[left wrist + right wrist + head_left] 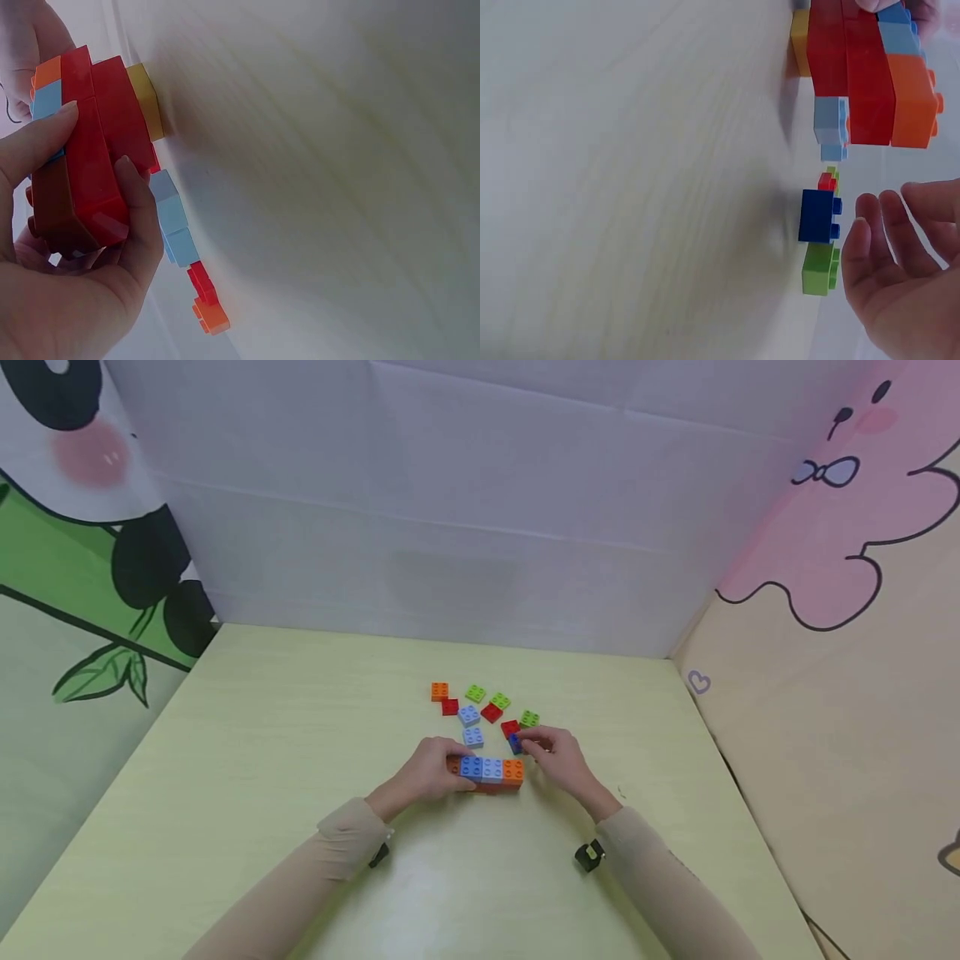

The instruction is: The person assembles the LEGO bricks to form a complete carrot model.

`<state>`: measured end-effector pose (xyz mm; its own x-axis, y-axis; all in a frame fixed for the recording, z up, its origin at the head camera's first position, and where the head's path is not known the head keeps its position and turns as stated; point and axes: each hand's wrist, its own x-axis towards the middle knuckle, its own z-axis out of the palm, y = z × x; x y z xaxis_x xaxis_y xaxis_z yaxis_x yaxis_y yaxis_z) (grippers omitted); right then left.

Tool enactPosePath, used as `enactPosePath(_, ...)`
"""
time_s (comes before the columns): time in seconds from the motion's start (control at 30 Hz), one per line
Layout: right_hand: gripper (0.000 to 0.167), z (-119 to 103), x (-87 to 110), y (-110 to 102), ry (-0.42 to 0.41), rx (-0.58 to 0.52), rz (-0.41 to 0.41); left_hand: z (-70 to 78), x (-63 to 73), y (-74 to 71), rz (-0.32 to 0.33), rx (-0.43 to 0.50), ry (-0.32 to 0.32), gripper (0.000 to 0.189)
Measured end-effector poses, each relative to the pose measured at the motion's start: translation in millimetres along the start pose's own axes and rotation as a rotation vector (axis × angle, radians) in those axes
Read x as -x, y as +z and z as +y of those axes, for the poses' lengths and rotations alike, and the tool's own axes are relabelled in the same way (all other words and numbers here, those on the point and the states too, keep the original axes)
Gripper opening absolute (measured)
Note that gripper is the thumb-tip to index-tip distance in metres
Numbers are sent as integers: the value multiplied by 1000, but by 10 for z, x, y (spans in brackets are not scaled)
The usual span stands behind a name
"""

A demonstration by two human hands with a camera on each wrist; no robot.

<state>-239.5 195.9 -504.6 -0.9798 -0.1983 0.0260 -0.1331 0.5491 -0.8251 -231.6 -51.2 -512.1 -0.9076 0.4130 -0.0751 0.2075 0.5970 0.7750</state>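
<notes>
My left hand (427,770) grips a built stack of toy bricks (491,770), thumb on one side and fingers around the other. Its top row runs brown, blue, light blue and orange. Red bricks (94,157) make up the layers beneath, above a yellow brick (146,101) at the bottom. To the right, my right hand (558,758) hovers by a loose dark blue brick (816,216). In the right wrist view its fingers are loosely bent and apart from that brick, with nothing between them. A green brick (819,268) stands beside the dark blue one.
Beyond the stack lie several loose bricks: an orange one (439,692), red ones (491,712), light blue ones (472,737) and green ones (475,693). They rest on a pale wooden table (300,718), with a white sheet (450,527) behind and printed panels at both sides.
</notes>
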Motion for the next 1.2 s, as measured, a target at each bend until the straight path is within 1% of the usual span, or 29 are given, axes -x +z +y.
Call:
enactPosePath(0.17, 22, 45, -53, -17, 13, 39, 21, 6, -2, 7, -7, 7, -6, 43)
enactPosePath(0.33, 28, 79, -102, -11, 28, 68, 20, 14, 5, 6, -6, 10, -10, 42)
enactPosePath(0.6, 36, 128, -156, 26, 74, 204, 7, 3, 11, 23, -9, 5, -2, 41)
enactPosePath(0.7, 38, 153, -168, 48, 83, 225, 3, 6, 17, 36, -13, 2, -7, 42)
enactPosePath(0.93, 41, 186, -218, 91, 69, 263, -6, 25, 27, 31, -7, -4, -12, 43)
enactPosePath(1.2, 41, 196, -266, 118, 46, 301, -22, 6, 21, 9, -5, -10, -11, 44)
